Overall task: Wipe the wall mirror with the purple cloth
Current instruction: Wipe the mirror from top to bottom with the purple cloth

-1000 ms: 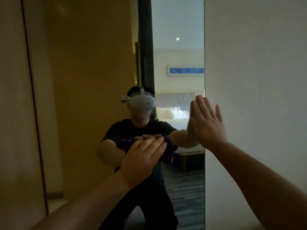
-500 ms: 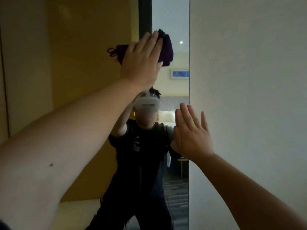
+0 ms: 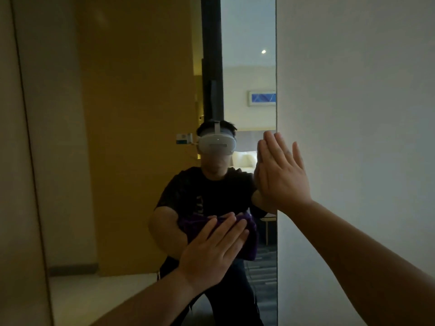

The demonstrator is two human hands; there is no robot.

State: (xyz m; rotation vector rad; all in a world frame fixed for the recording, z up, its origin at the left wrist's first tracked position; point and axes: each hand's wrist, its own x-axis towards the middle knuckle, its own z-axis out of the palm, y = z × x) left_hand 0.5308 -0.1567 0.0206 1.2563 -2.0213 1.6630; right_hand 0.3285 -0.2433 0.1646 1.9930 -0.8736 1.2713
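- Far left of the frame: a pale wall panel [image 3: 21, 161] borders the wall mirror [image 3: 141, 114], whose glass fills the left and centre and stops at a straight vertical edge right of centre. The mirror's long axis runs up and down, so most of the glass lies above your cloth hand.
- Lower centre: your left hand [image 3: 211, 252] lies flat with fingers spread, palm pressing the purple cloth [image 3: 249, 241] against the glass. You are not pinching it; the cloth is bunched under the palm and fingers and pokes out above and to the right of the fingertips.
- The cloth sits in the lower middle of the frame, near the mirror's right edge, with open glass to its upper left.
- Right of centre: your right hand [image 3: 280, 175] is open, fingers together and pointing up, braced flat at the mirror's right edge where it meets the white wall [image 3: 353, 114]. It holds nothing.
- The left hand is the one on the cloth; I judge the next stroke goes upward or leftward from there.
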